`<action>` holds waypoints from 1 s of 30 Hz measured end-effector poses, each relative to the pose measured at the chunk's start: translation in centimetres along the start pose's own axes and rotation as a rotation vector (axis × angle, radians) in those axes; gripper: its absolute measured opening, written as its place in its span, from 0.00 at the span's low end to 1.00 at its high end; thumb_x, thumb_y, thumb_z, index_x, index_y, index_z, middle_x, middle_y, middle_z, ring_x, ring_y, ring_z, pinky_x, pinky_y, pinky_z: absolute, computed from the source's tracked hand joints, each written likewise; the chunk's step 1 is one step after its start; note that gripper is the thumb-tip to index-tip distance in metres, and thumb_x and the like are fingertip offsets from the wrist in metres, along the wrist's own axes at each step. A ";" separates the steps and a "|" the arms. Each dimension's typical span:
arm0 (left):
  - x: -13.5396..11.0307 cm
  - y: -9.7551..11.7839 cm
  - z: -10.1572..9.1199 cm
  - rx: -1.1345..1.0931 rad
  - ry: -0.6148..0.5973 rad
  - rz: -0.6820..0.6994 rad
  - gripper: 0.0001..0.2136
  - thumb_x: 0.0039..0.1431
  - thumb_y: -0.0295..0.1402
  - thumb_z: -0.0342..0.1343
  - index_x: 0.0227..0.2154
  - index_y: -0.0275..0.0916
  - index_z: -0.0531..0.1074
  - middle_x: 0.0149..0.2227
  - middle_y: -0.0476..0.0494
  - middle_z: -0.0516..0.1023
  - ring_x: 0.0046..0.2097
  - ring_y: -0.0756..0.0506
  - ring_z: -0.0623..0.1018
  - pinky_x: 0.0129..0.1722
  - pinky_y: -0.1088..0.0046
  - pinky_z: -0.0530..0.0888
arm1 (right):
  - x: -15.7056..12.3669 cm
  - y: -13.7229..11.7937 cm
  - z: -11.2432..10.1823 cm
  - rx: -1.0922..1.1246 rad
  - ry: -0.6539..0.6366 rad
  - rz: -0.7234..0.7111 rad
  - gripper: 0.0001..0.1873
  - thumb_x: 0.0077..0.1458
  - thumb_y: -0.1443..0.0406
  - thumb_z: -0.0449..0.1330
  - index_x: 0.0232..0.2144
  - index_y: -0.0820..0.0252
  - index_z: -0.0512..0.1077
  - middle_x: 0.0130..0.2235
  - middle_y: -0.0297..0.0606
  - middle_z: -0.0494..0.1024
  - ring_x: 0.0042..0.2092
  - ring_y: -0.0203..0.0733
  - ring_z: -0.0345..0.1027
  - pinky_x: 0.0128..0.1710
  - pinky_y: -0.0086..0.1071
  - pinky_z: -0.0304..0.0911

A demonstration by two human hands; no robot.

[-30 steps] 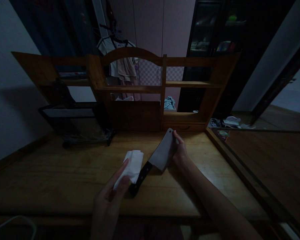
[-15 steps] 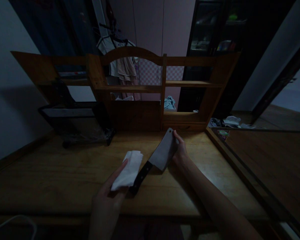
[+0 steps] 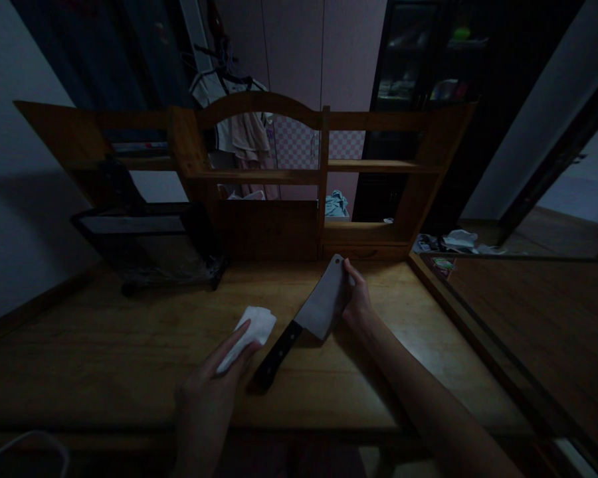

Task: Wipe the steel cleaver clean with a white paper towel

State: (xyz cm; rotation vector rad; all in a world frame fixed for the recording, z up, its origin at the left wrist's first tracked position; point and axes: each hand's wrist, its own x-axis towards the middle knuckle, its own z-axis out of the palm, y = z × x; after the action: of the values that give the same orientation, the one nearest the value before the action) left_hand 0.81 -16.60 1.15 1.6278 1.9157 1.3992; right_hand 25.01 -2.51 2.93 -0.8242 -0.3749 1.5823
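Observation:
A cleaver (image 3: pixel 321 302) with a broad grey blade and a black riveted handle slants across the wooden desk. My right hand (image 3: pixel 357 299) grips the blade near its far end, beside the small hole, with the thumb on top. The handle points down toward the near left, its butt close to the desk top. My left hand (image 3: pixel 212 378) pinches a folded white tissue (image 3: pixel 253 330) between thumb and fingers. The tissue is left of the cleaver handle, with a gap between them.
The desk (image 3: pixel 129 345) has a wooden shelf unit (image 3: pixel 269 229) along its back. On the left stands a dark-framed object (image 3: pixel 144 245) with clear plastic around its base. A white cable (image 3: pixel 34 435) curves at the lower left, and a raised wooden edge (image 3: pixel 458 325) runs along the right.
My left hand has drawn the tissue a little left, away from the cleaver handle, and its fingers now wrap further over it. The right hand and cleaver stay nearly in place.

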 end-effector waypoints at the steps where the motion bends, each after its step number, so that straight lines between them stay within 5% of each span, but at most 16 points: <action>1: 0.1 0.0 0.1 -0.017 -0.025 0.011 0.16 0.53 0.37 0.62 0.46 0.46 0.77 0.50 0.49 0.78 0.45 0.41 0.81 0.40 0.75 0.78 | 0.0 0.0 0.0 0.001 0.004 0.003 0.19 0.45 0.48 0.65 0.30 0.56 0.74 0.25 0.37 0.76 0.29 0.43 0.67 0.31 0.35 0.63; 9: 1.1 0.4 -0.1 0.117 -0.146 -0.035 0.27 0.50 0.20 0.53 0.53 0.51 0.72 0.52 0.49 0.77 0.46 0.44 0.80 0.38 0.79 0.76 | 0.0 0.0 0.0 0.022 -0.026 0.001 0.17 0.46 0.49 0.64 0.29 0.55 0.74 0.25 0.35 0.75 0.29 0.42 0.67 0.32 0.35 0.63; 16: 1.1 -0.1 0.3 0.152 -0.181 0.019 0.30 0.46 0.18 0.47 0.52 0.45 0.73 0.39 0.47 0.83 0.33 0.48 0.82 0.28 0.82 0.74 | -0.3 -0.2 0.3 0.032 0.003 0.010 0.17 0.47 0.50 0.64 0.31 0.57 0.74 0.25 0.37 0.75 0.28 0.42 0.66 0.31 0.35 0.63; 22: 0.5 0.3 1.9 0.024 -0.228 0.126 0.18 0.56 0.31 0.54 0.50 0.47 0.75 0.49 0.46 0.78 0.46 0.42 0.80 0.44 0.74 0.76 | -0.1 -0.1 0.2 0.028 -0.020 -0.009 0.17 0.47 0.50 0.64 0.30 0.56 0.73 0.24 0.35 0.75 0.28 0.41 0.67 0.31 0.35 0.63; 30: 0.0 1.9 4.4 0.031 -0.373 0.299 0.18 0.67 0.37 0.44 0.55 0.41 0.70 0.56 0.42 0.73 0.58 0.42 0.71 0.59 0.67 0.67 | 0.1 0.1 0.1 -0.009 -0.025 -0.007 0.19 0.46 0.48 0.64 0.30 0.56 0.74 0.25 0.36 0.75 0.28 0.42 0.67 0.31 0.36 0.63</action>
State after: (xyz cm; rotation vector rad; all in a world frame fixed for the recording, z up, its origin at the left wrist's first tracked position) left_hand 5.10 -14.61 0.42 2.0844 1.5373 1.0627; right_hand 24.93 -2.44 2.91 -0.8100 -0.4027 1.5868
